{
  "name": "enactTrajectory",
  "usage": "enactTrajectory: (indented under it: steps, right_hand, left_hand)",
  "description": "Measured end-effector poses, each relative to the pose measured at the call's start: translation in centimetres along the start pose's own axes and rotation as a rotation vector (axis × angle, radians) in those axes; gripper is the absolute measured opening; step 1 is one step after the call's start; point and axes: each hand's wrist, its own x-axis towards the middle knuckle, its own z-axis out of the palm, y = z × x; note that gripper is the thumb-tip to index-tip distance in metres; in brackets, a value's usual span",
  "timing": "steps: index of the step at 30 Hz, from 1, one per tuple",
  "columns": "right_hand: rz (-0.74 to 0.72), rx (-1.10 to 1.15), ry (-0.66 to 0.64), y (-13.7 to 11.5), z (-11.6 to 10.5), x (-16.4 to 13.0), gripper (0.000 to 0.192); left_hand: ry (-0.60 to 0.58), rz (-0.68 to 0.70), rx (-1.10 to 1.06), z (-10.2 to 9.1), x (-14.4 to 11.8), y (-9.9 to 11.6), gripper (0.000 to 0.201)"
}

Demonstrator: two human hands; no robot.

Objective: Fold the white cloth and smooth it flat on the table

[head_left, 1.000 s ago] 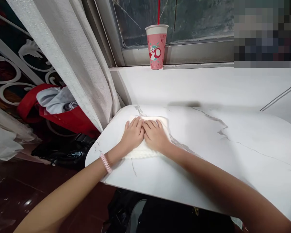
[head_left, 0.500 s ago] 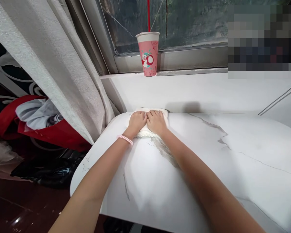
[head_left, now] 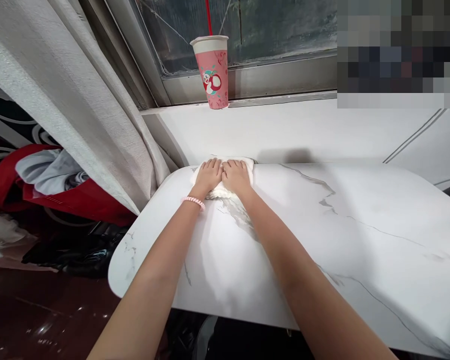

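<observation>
A folded white cloth [head_left: 222,192] lies at the far edge of the white marble-patterned table [head_left: 225,280], close to the wall. My left hand [head_left: 209,176] lies flat on the left part of the cloth, fingers stretched forward; a pink coiled band [head_left: 193,201] circles its wrist. Beside it, my right hand [head_left: 235,176] presses flat on the cloth, fingers also stretched out. The two hands nearly touch at the thumbs, which are partly hidden. Both arms reach across the tabletop.
A pink paper cup [head_left: 213,75] with a red straw stands on the window ledge above the cloth. A pale curtain [head_left: 97,100] hangs at the left, with a red bag [head_left: 86,202] of clothes and black plastic [head_left: 75,255] beyond it. The upper right corner is pixelated.
The view has shifted, so the cup, table and hands sit higher and a little farther left. My fingers look straighter on the cloth, which stays at the table's far edge.
</observation>
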Motion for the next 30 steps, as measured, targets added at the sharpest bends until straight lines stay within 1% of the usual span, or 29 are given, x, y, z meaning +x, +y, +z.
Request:
enactTrajectory:
  steps: [6,8,11,14,16,19,22,25,27,30]
  right_hand:
    - [0.053,0.014,-0.004,3.1,-2.2,-2.2,0.037]
    - [0.079,0.007,-0.006,3.6,-2.8,-3.1,0.039]
    - [0.112,-0.027,-0.007,3.5,-3.6,-4.4,0.038]
    - [0.109,-0.048,0.003,2.7,-4.4,-6.1,0.038]
    - [0.081,-0.044,0.017,2.0,-4.9,-7.5,0.038]
    - [0.052,-0.037,0.018,0.5,-5.6,-10.0,0.039]
    - [0.072,-0.053,-0.008,-1.2,-6.2,-12.3,0.042]
    - [0.073,-0.07,-0.042,-2.7,-6.7,-14.4,0.046]
    - [0.051,-0.078,-0.043,-3.4,-7.1,-15.8,0.047]
    - [0.0,-0.078,-0.018,-4.0,-7.8,-18.3,0.046]
  left_hand:
    - [-0.007,0.02,-0.006,-0.2,-0.3,4.9,0.052]
    - [-0.005,0.053,-0.028,-0.3,-0.6,6.0,0.053]
    - [-0.013,0.103,-0.064,-0.7,-1.4,7.0,0.052]
    - [-0.035,0.106,-0.088,-1.1,-2.9,7.3,0.051]
    - [-0.04,0.103,-0.092,-1.4,-4.3,7.3,0.05]
    - [-0.049,0.136,-0.078,-1.8,-7.0,7.1,0.049]
    - [-0.055,0.171,-0.068,-2.3,-9.6,7.0,0.05]
    - [-0.077,0.172,-0.064,-3.0,-11.9,7.1,0.051]
    - [-0.09,0.179,-0.059,-3.5,-13.4,7.4,0.052]
    - [-0.078,0.213,-0.048,-4.3,-16.3,8.0,0.051]
